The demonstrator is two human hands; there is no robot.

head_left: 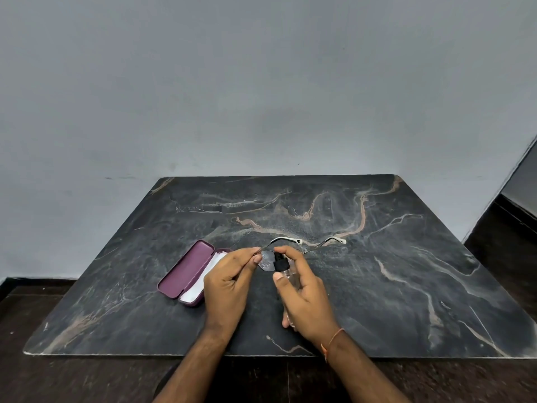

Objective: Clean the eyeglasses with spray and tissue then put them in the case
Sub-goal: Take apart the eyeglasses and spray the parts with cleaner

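My left hand (229, 279) pinches the eyeglasses (286, 241) at the left edge of the frame and holds them above the table, temples with white tips pointing away from me. Droplets show on the left lens. My right hand (305, 292) grips a small clear spray bottle (286, 269) with a black nozzle, index finger on top of the nozzle, close in front of that lens. The purple case (186, 267) lies open to the left of my left hand, and a white tissue (209, 266) rests in its lower half.
Everything sits on a dark marble slab (377, 286) whose far edge meets a grey wall. Dark floor surrounds the slab at the front and the right.
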